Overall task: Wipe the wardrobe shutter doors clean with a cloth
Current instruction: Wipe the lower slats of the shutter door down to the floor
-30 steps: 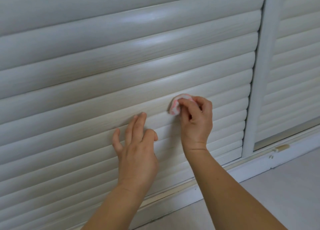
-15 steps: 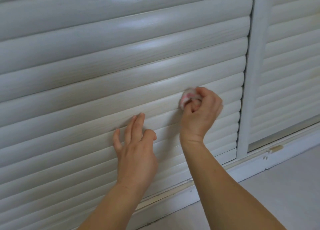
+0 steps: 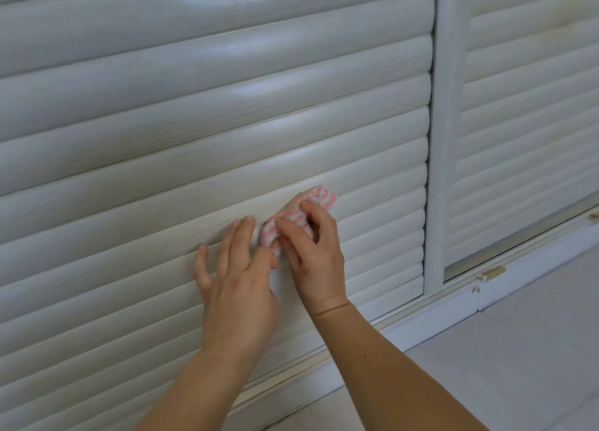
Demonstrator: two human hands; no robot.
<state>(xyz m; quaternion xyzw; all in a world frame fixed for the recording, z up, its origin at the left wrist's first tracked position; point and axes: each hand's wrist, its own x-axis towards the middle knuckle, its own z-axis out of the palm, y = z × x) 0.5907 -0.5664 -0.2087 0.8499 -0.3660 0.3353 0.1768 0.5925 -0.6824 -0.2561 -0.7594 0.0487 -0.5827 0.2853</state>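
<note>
A white slatted shutter door (image 3: 162,122) fills most of the view. My right hand (image 3: 312,255) holds a pink-and-white striped cloth (image 3: 291,218) against a lower slat, fingers curled over it. My left hand (image 3: 236,278) rests on the slats just left of the cloth, fingers straight, its fingertips close to the cloth's left edge. A second shutter door (image 3: 525,122) stands to the right, beyond a white vertical frame post (image 3: 440,139).
A white bottom rail (image 3: 421,320) runs under both doors, with chipped paint and a small beige piece (image 3: 492,273) near the right door. Pale floor (image 3: 502,366) lies at the lower right.
My right hand slid the cloth leftward along the slat, down toward my left hand, and more of the cloth now shows. My left hand stayed pressed on the slats.
</note>
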